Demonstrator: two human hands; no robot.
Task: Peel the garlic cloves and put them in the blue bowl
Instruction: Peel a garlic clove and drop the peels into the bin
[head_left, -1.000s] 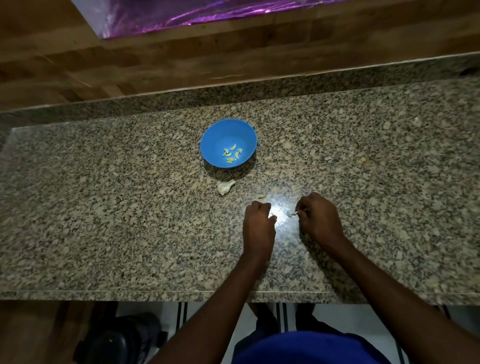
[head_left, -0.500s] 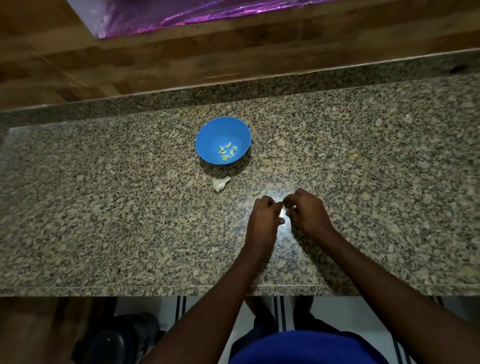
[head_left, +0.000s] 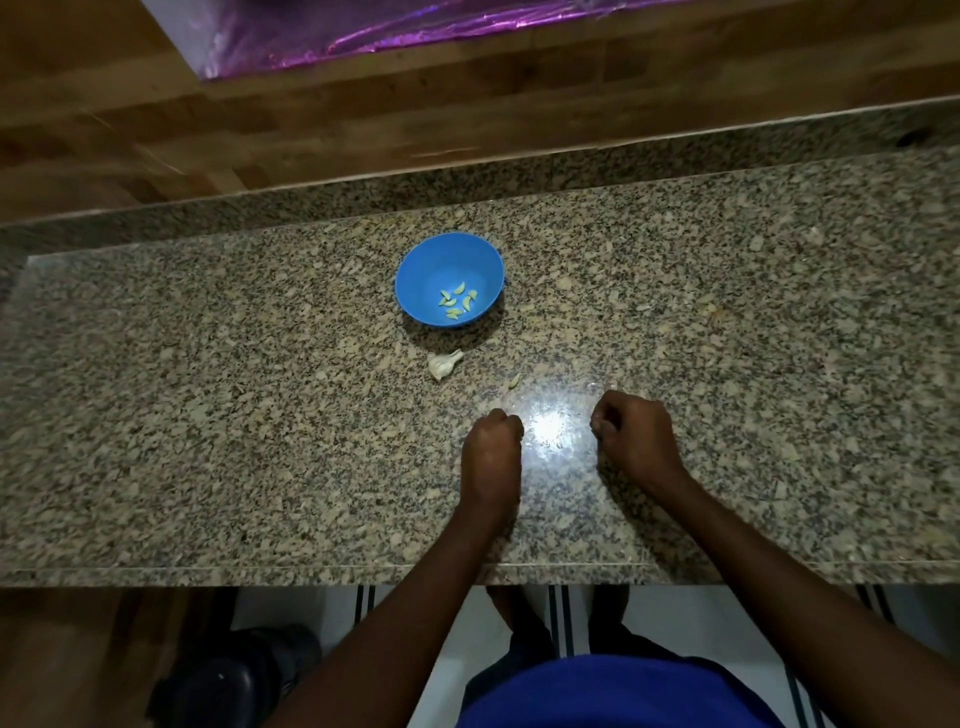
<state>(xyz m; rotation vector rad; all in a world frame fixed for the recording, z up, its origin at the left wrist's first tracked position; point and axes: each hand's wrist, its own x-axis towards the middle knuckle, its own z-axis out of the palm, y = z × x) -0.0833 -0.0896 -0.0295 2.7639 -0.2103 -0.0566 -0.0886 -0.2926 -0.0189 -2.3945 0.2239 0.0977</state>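
Watching my feed, I saw both hands low on the desk (head_left: 208, 415), knuckles toward the camera and apart from each other, with a bright glare patch on the stone between them. The left hand (head_left: 492, 447) was curled into a loose fist; I could not tell whether it held a clove or skin, since the fingers hid whatever was inside. The right hand (head_left: 631, 434) was curled too, its fingertips tucked together as if pinching something, but nothing showed there plainly.

Just beyond the hands lay 1 small pale piece (head_left: 513, 382), clove or skin, I could not say. Further out sat the remainder of the garlic bulb (head_left: 445, 365), near the blue bowl (head_left: 415, 280) but not touching it. The bowl held about 6 peeled cloves (head_left: 457, 303).

My worries were these: the speckled stone hid pale scraps, so a peeled clove dropped there could be lost among skins. The glare masked the spot between the hands. A careless reach past the bulb might nudge the light bowl, and skin stuck to fingers could ride in with a clove.
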